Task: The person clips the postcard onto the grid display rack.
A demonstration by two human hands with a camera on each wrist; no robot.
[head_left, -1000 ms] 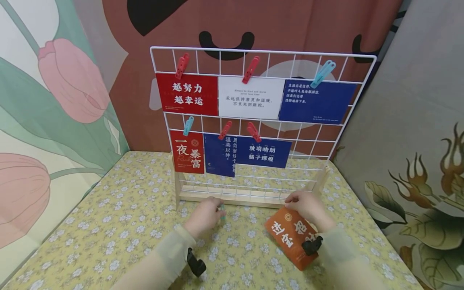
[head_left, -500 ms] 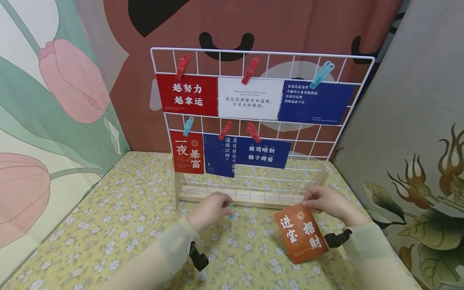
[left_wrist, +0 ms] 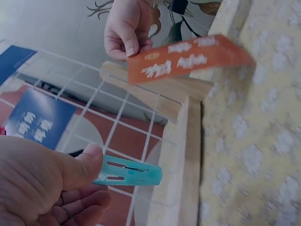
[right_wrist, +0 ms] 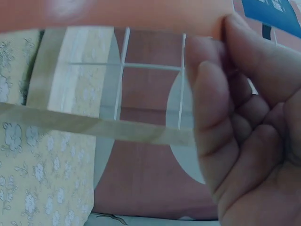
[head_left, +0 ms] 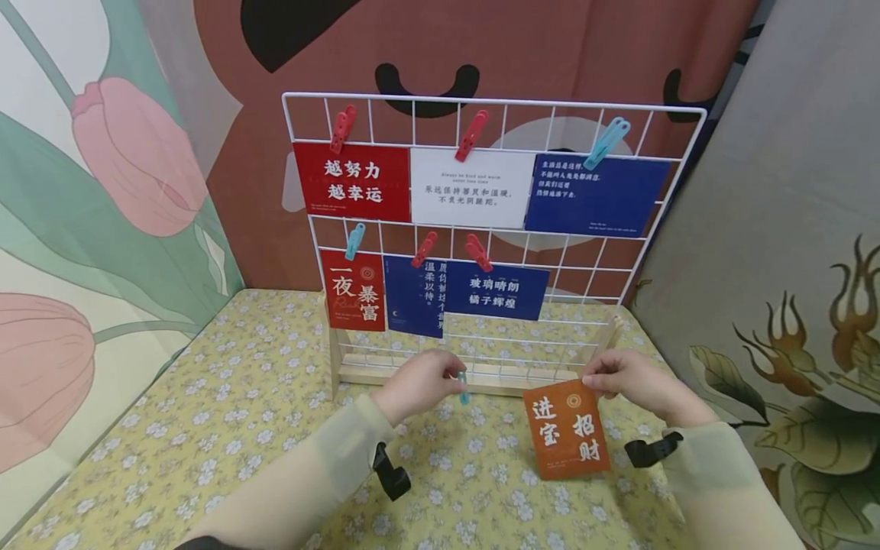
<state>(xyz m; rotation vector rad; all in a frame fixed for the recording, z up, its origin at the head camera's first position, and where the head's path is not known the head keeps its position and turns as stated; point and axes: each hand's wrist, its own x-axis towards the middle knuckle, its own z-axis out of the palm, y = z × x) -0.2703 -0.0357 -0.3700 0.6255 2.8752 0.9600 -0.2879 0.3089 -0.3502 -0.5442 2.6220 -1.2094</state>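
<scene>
My left hand (head_left: 425, 383) pinches a light-blue clothespin (left_wrist: 129, 170) between thumb and fingers, its free end pointing away from the palm. To the right, my right hand (head_left: 635, 382) holds an orange card (head_left: 567, 431) with white characters by its upper right corner, and the card hangs down at a slight tilt. Both hands are in front of the lower part of a white wire grid rack (head_left: 512, 334). In the right wrist view, the card's edge (right_wrist: 117, 16) runs across the top, gripped between thumb and fingers.
The grid stands on a wooden base (head_left: 385, 376) over a floral tablecloth (head_left: 227, 435). Clothespins hold a red card (head_left: 364, 206), a white card (head_left: 470, 214), and a blue card (head_left: 594, 214) on the upper row. Below hang a smaller red card (head_left: 353, 305) and two blue cards (head_left: 495, 309).
My left hand has moved right and slightly up with the clothespin. My right hand has shifted right and up, and the orange card in it has turned more upright.
</scene>
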